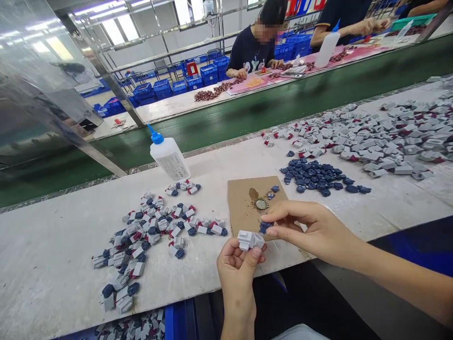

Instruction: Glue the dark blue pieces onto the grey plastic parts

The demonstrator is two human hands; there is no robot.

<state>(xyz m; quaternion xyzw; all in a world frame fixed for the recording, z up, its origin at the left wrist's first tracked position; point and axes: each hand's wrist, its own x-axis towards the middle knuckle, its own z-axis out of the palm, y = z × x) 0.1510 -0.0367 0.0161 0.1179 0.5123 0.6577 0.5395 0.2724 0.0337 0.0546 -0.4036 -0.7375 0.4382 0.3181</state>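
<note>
Between the thumb and fingers of my left hand (pixel 237 267) is a small grey plastic block (pixel 249 240). Just above and right of it, my right hand (pixel 304 226) pinches a dark blue plastic piece (pixel 265 227). The two parts are close together; I cannot tell whether they touch. Beyond my hands lies a piece of brown cardboard (pixel 244 198) with a small round metal cap (pixel 261 204) on it, beside a wet brown stain. More dark blue pieces (pixel 311 175) are heaped right of the cardboard.
Grey blocks with blue parts (pixel 141 231) lie scattered on the left. A white bottle with a blue nozzle (pixel 170 158) stands behind them. Many grey and red blocks (pixel 396 137) cover the right. Across the green conveyor belt (pixel 226 115), a person (pixel 255 47) works. A blue bin (pixel 170 323) sits below the table edge.
</note>
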